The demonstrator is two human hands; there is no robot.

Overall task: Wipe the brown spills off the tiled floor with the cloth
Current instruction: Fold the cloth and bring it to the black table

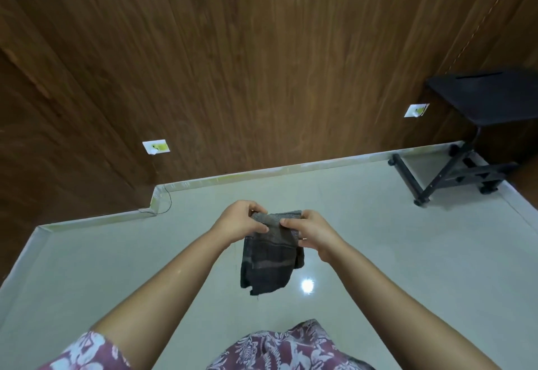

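A dark grey folded cloth point(270, 256) hangs in the air above the pale tiled floor point(407, 253). My left hand point(240, 221) pinches its upper left edge. My right hand point(313, 231) grips its upper right edge. Both hands are close together at the cloth's top, and the rest of it dangles below them. No brown spill shows on the visible floor; the part under my arms and the cloth is hidden.
A wood-panelled wall point(262, 78) with a white skirting runs across the back, with two wall sockets point(156, 146) and a thin wire. A black wheeled table point(477, 136) stands at the right. My patterned clothing point(276, 349) fills the bottom edge.
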